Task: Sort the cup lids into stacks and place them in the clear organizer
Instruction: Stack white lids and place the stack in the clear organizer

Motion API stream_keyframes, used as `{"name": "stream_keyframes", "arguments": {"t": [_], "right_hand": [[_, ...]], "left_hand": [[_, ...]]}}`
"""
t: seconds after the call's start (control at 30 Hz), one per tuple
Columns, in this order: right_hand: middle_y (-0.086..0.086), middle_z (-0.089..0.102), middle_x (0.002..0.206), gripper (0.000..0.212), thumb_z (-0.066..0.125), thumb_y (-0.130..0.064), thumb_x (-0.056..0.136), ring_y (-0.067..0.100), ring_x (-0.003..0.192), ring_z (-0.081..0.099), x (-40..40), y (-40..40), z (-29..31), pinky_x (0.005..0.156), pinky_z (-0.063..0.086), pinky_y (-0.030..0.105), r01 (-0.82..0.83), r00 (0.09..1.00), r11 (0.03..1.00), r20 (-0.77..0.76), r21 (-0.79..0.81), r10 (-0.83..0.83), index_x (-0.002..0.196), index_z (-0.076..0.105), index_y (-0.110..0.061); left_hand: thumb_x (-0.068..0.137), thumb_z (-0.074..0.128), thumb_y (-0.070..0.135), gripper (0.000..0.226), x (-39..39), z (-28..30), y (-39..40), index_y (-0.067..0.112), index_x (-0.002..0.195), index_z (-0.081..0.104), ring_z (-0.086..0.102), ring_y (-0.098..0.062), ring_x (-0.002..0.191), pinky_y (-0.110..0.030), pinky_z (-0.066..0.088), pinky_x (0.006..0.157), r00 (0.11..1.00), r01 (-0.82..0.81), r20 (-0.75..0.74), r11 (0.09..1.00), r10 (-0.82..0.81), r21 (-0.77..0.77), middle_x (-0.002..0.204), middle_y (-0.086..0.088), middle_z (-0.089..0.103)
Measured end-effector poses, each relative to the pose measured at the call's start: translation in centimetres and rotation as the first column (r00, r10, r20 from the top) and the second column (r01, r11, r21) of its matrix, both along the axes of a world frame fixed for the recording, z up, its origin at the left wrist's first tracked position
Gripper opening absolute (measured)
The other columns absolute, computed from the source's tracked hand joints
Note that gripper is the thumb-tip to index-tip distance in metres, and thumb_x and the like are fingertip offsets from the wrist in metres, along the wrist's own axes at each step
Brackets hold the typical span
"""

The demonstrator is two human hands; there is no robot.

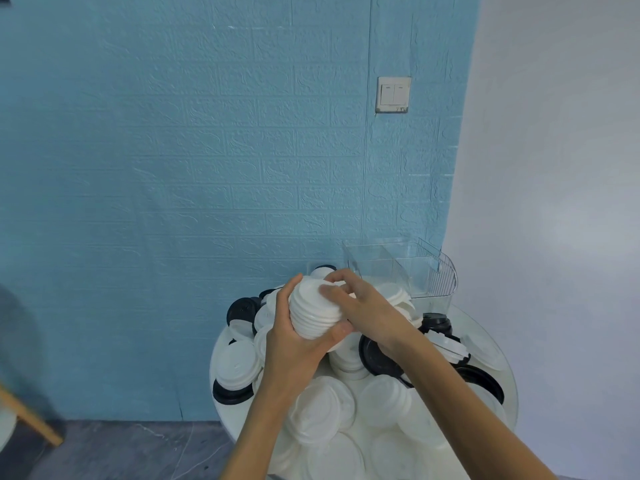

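Note:
A stack of white cup lids (pixel 313 315) is held above the round table. My left hand (pixel 294 341) grips the stack from below and the side, thumb at its lower right. On top of the stack lies my right hand (pixel 360 303), its fingers curled over the uppermost lid. Loose white lids (pixel 322 414) and black lids (pixel 377 358) cover the table beneath. The clear organizer (pixel 433 271) stands at the back right of the table; its compartments look bare.
The small round table (pixel 509 382) stands against a blue brick-patterned wall (pixel 207 168) with a light switch (pixel 393 95). A white wall is at the right. A wooden leg (pixel 31 417) shows at the lower left over the grey floor (pixel 121 452).

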State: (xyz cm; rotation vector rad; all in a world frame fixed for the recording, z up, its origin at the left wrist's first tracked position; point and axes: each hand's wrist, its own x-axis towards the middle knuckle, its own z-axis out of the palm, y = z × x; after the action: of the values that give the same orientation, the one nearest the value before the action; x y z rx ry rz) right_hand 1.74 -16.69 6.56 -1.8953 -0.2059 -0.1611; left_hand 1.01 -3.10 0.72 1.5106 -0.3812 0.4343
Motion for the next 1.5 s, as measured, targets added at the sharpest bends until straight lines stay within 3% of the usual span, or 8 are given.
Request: {"name": "stream_keyframes", "arguments": {"t": [0.4, 0.57, 0.77, 0.97, 1.1, 1.23, 1.37, 1.5], "right_hand": [[-0.006, 0.066, 0.095, 0.024, 0.056, -0.039, 0.102, 0.009, 0.085, 0.064, 1.3, -0.4, -0.6, 0.085, 0.058, 0.036, -0.143, 0.982, 0.985, -0.110, 0.099, 0.153, 0.112, 0.064, -0.018], [-0.009, 0.067, 0.111, 0.019, 0.060, -0.039, 0.100, 0.010, 0.097, 0.063, 3.7, -2.7, -1.8, 0.091, 0.050, 0.027, 0.054, 0.997, 0.975, 0.058, -0.218, -0.042, 0.111, 0.066, -0.025], [-0.002, 0.056, 0.130, 0.047, 0.071, -0.048, 0.090, 0.016, 0.115, 0.056, 6.0, -3.3, -2.7, 0.101, 0.045, 0.033, 0.125, 0.984, 0.892, 0.169, -0.434, -0.056, 0.130, 0.057, -0.029], [-0.003, 0.035, 0.154, 0.096, 0.078, -0.068, 0.070, 0.025, 0.141, 0.032, 7.2, -0.9, -4.2, 0.118, 0.025, 0.048, -0.072, 0.990, 0.558, 0.010, -0.827, 0.143, 0.150, 0.029, -0.050], [-0.003, 0.042, 0.145, 0.098, 0.079, -0.066, 0.067, 0.026, 0.133, 0.035, 7.6, -0.4, -4.8, 0.111, 0.026, 0.046, -0.001, 0.988, 0.456, 0.069, -0.890, 0.137, 0.150, 0.031, -0.048], [-0.006, 0.046, 0.149, 0.093, 0.081, -0.061, 0.071, 0.022, 0.139, 0.039, 7.5, -1.7, -3.4, 0.115, 0.026, 0.045, 0.004, 0.994, 0.600, 0.071, -0.800, 0.088, 0.150, 0.035, -0.045], [-0.015, 0.054, 0.125, 0.074, 0.085, -0.038, 0.079, 0.012, 0.114, 0.057, 5.3, -2.9, 1.2, 0.093, 0.044, 0.024, -0.071, 0.991, 0.944, 0.081, -0.321, 0.102, 0.141, 0.045, -0.032], [-0.017, 0.063, 0.121, 0.058, 0.084, -0.050, 0.075, 0.004, 0.095, 0.065, 2.8, -0.4, 3.8, 0.091, 0.050, 0.025, -0.233, 0.959, 0.927, 0.090, -0.295, 0.270, 0.125, 0.059, -0.036]], "left_hand": [[0.063, 0.086, 0.052, 0.073, 0.4, -0.7, 0.7, 0.043, 0.127, 0.052, 0.064, 0.004, 0.106, -0.011, 0.050, 0.081, 0.997, -0.081, 0.011, 0.995, 0.080, 0.056, 0.115, 0.031, 0.065], [0.072, 0.093, 0.031, 0.063, 1.2, -0.6, 2.5, 0.042, 0.118, 0.051, 0.059, 0.015, 0.099, -0.002, 0.044, 0.075, 0.986, -0.164, 0.005, 0.986, 0.164, 0.010, 0.105, 0.042, 0.060], [0.056, 0.082, 0.062, 0.071, 2.2, -0.9, 4.8, 0.052, 0.119, 0.052, 0.062, 0.002, 0.109, -0.024, 0.049, 0.089, 0.971, -0.240, -0.014, 0.971, 0.240, -0.014, 0.117, 0.030, 0.063], [0.056, 0.082, 0.061, 0.073, 2.1, -1.5, 5.2, 0.051, 0.122, 0.052, 0.061, 0.003, 0.111, -0.022, 0.048, 0.090, 0.972, -0.233, -0.005, 0.972, 0.233, -0.003, 0.120, 0.029, 0.063], [0.057, 0.082, 0.060, 0.077, 2.0, -1.9, 5.5, 0.045, 0.127, 0.052, 0.061, 0.002, 0.113, -0.023, 0.048, 0.091, 0.973, -0.232, 0.001, 0.973, 0.232, 0.005, 0.124, 0.027, 0.062], [0.056, 0.083, 0.061, 0.079, 2.2, -2.1, 5.7, 0.044, 0.127, 0.052, 0.061, -0.001, 0.114, -0.027, 0.050, 0.094, 0.974, -0.227, -0.007, 0.974, 0.227, 0.024, 0.127, 0.021, 0.063], [0.054, 0.085, 0.059, 0.075, 2.0, -2.2, 5.4, 0.049, 0.122, 0.053, 0.060, 0.006, 0.110, -0.018, 0.047, 0.089, 0.981, -0.190, -0.028, 0.981, 0.191, 0.049, 0.118, 0.032, 0.063], [0.070, 0.093, 0.033, 0.073, 1.6, -1.5, 4.2, 0.044, 0.128, 0.051, 0.058, 0.018, 0.105, -0.002, 0.044, 0.080, 0.988, -0.154, -0.011, 0.981, 0.157, 0.114, 0.112, 0.045, 0.059]]}}
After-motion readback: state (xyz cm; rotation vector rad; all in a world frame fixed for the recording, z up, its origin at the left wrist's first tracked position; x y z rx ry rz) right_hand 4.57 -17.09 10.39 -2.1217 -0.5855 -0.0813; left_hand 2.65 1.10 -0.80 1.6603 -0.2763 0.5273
